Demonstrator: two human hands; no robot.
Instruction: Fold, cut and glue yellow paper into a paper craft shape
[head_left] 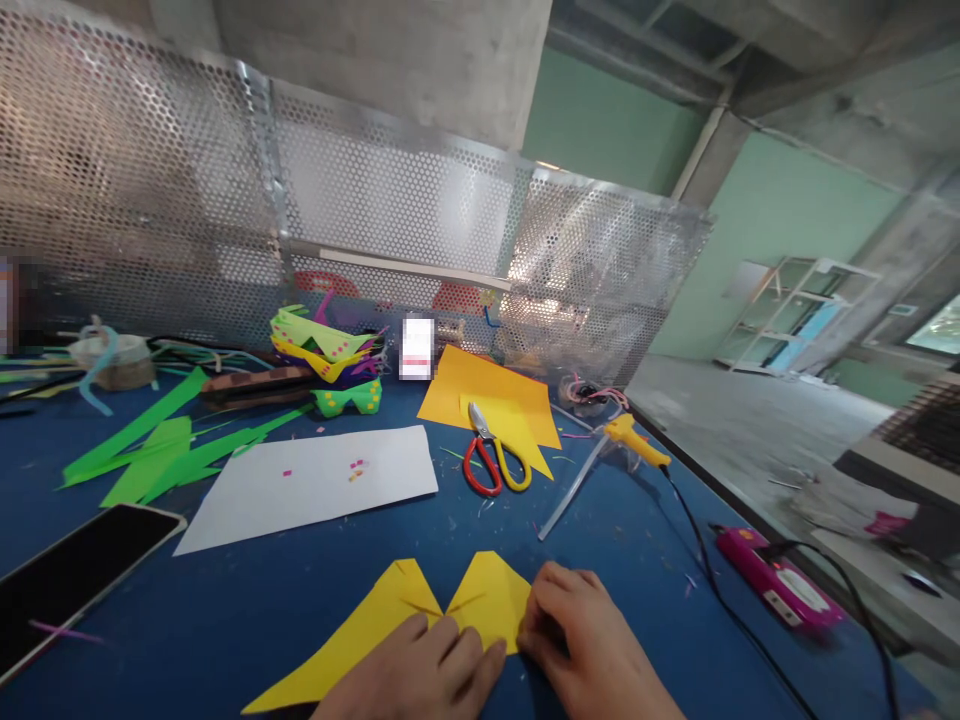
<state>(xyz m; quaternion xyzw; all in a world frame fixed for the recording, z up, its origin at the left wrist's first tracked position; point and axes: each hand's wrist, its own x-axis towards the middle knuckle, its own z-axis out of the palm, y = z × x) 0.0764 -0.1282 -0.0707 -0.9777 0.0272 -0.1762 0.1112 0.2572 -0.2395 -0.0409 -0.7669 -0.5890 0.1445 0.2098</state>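
Observation:
A sheet of yellow paper [367, 625], cut with two flat-topped peaks and a notch between them, lies on the blue table in front of me. Fold lines show near the notch. My left hand [420, 675] rests over its lower middle, fingers curled and pressed onto it. At the right edge of the paper, my right hand [589, 640] pinches with thumb and fingers. Beyond the paper, scissors [491, 460] with one red and one yellow handle lie across yellow offcuts, blades partly apart.
A white sheet [322, 485] with small pink bits, green paper strips [165, 450] and a phone [82, 570] lie left. Behind sit stacked paper masks [326, 340]. Rightward are a yellow glue gun [634, 440] with glue stick and cord, and a magenta power strip [780, 580] near the edge.

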